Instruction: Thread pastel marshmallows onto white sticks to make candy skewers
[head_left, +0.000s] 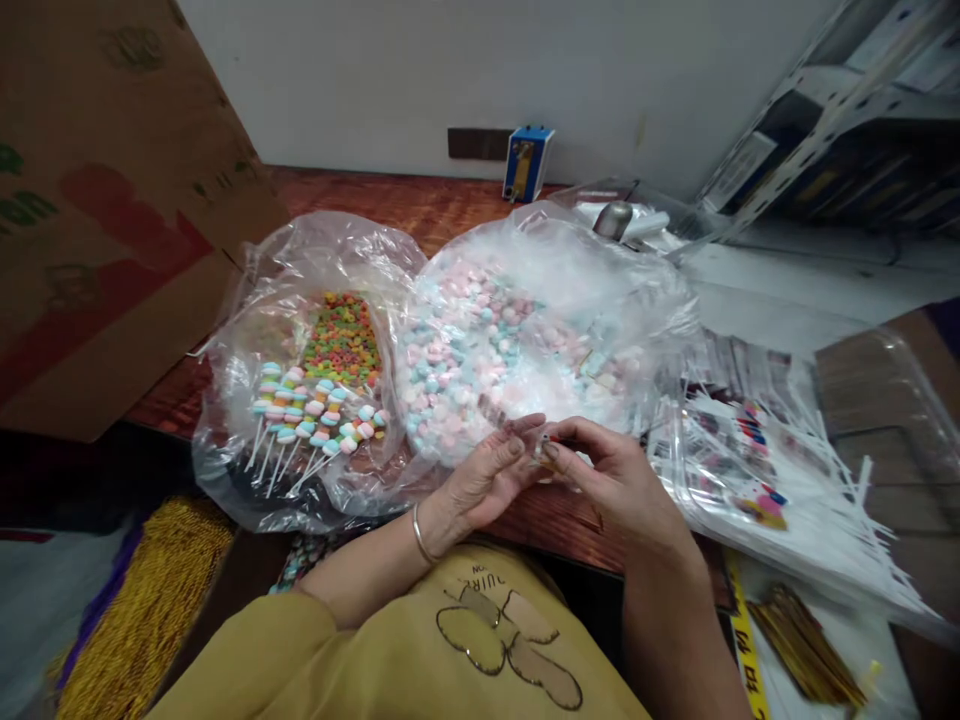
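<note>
My left hand (491, 478) and my right hand (611, 475) meet over the table's front edge. The fingers of my right hand are pinched on a small item, too small and blurred to name. Beside it, my left hand is cupped, its thumb and fingers closed around a clear, thin piece that I cannot make out. Right behind them lies a large clear bag of pink, blue and white candies (442, 360). To the left, striped candy sticks (322, 420) rest on another clear bag, near a heap of small red, green and yellow candies (342, 340).
A large cardboard box (112, 220) stands at the left. Clear packaging and white sticks (780, 480) are piled at the right. At the wall is a small blue box (527, 163). Gold fringe (154, 610) hangs at the lower left. Metal shelving (840, 110) is at the upper right.
</note>
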